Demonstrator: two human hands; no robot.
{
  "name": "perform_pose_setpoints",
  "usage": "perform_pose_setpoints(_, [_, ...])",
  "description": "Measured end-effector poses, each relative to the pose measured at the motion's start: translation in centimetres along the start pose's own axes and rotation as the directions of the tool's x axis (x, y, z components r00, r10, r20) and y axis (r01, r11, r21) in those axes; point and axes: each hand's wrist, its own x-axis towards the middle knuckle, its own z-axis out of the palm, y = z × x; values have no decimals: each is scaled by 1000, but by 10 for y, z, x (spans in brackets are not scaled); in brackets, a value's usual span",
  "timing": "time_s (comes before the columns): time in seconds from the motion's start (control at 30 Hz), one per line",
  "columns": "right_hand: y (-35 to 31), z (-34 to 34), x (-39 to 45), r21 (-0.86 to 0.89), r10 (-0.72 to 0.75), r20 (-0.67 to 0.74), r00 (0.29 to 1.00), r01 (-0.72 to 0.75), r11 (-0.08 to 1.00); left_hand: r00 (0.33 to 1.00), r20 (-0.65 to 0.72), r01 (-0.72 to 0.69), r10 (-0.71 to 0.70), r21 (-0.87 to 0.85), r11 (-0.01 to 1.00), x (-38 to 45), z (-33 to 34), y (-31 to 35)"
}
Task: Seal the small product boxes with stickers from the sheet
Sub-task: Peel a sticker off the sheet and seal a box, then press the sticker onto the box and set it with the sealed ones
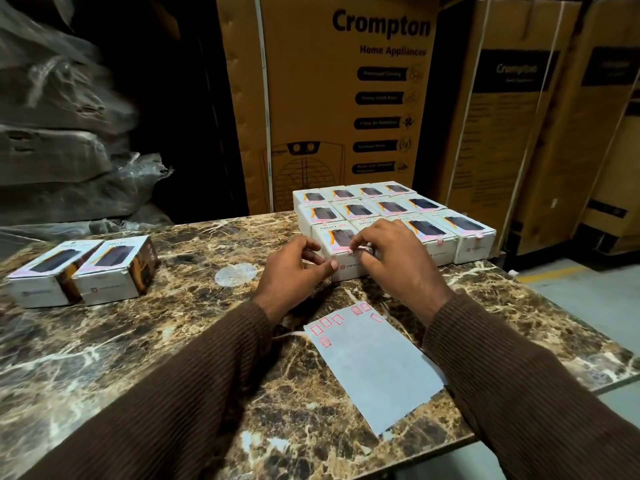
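Observation:
A block of small white product boxes stands at the table's far middle. My left hand grips the front-left box, with the thumb on its front face. My right hand pinches a pink sticker against that box's top front edge. Some boxes further right in the front row carry pink stickers over their front edges. The sticker sheet lies flat near the table's front edge, between my forearms, with several pink stickers left along its far end.
Two more small boxes lie side by side at the table's left. A round pale patch marks the marble table. Tall cardboard cartons stand behind the table, and wrapped bundles are stacked at the left.

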Motion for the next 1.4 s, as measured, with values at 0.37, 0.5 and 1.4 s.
perform_pose_setpoints(0.37, [-37,-23,-10,-25,-173,11,985,173,985,997,63,-35,39,-69,997,-47,-61,9])
perform_pose_setpoints(0.5, [-84,-35,-10,49,-265,144,953,261,964,997,43,-64,66,-41,997,-83,-114,7])
perform_pose_setpoints(1.4, [-280,143,67,399,-50,156,986,-17,917,949,-306,222,-74,484,846,-77,-279,-98])
